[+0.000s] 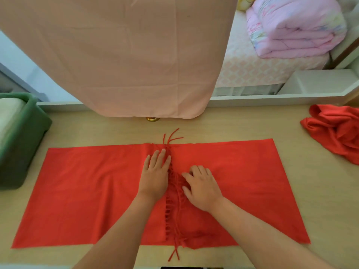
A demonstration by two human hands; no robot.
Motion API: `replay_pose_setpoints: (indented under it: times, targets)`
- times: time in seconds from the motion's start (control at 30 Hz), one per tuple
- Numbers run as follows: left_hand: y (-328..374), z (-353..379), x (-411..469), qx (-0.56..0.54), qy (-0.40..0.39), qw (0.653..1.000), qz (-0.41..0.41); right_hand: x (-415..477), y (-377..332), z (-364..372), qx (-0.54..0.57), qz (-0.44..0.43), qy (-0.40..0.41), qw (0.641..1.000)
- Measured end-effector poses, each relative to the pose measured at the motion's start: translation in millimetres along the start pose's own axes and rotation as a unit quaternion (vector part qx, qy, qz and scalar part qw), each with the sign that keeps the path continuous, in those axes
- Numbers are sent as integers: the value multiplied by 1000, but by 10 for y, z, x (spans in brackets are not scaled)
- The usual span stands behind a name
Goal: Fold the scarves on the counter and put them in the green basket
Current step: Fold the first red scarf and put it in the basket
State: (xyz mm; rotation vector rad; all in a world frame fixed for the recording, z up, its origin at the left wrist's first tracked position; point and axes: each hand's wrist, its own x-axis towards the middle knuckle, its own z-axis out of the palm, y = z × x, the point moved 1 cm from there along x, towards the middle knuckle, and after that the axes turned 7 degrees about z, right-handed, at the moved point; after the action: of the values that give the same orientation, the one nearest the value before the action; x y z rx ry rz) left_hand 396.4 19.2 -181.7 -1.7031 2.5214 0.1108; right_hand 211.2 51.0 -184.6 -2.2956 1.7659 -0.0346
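Note:
A red scarf (81,191) lies flat across the wooden counter (291,129), both ends folded inward so their fringes (174,200) meet in the middle. My left hand (155,175) rests flat on the left flap beside the fringe, fingers spread. My right hand (201,186) presses on the right flap with fingertips curled at the fringe. A second red scarf (336,131) sits crumpled at the counter's right end. The green basket (23,144) stands at the left edge with a pale folded cloth (7,115) inside.
A pink cloth (126,55) hangs down over the back of the counter, with a small gold object (152,119) under its hem. Behind the counter is a bed with a folded pink quilt (291,26). A white ledge (272,98) borders the counter's back.

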Motion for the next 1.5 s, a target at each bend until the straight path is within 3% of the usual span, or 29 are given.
replay_pose_setpoints:
  times: [0.07, 0.13, 0.2, 0.23, 0.3, 0.37, 0.47, 0.53, 0.63, 0.83, 0.97, 1.2, 1.33, 1.5]
  targets:
    - [-39, -10, -164, -40, 55, 998, -18, 57, -126, -45, 32, -11, -43, 999]
    - [16, -58, -323, -75, 87, 993, 1, 116, -230, -79, 155, -22, -118, 980]
    - [124, -118, -456, -108, 121, 987, 14, 151, -312, -134, 354, 13, -209, 912]
    - [183, -151, -516, -131, 140, 981, 7, 165, -312, -144, 428, 47, -215, 876]
    - [288, -188, -635, -171, 174, 970, -14, 156, -241, -171, 479, 119, -160, 855]
    - [402, -134, -752, -184, 148, 972, 12, 70, -88, -158, 434, 140, -59, 888]
    - [562, 7, -923, -149, -31, 982, 107, -186, 108, -127, 308, 92, 38, 946]
    - [594, 57, -1040, -100, -119, 978, 136, -386, 140, -114, 223, 46, -9, 974]
    - [501, 75, -1246, -75, -98, 986, 116, -643, 190, -85, 95, 18, -126, 987]
    - [412, -17, -1518, -82, 57, 994, 41, -1015, 397, -72, 44, 51, -120, 991]
    - [845, -249, -1226, -117, 133, 984, 34, -1276, 730, -120, 61, 132, -22, 989]
    - [1834, -512, -315, -178, 46, 971, 152, -1700, 1659, -418, 32, 309, 45, 949]
    - [2395, -605, 105, -184, -11, 963, 197, -1889, 1971, -463, 42, 383, 2, 923]
    - [2961, -602, 589, -94, -62, 962, 250, -1948, 2120, -420, 98, 428, -28, 898]
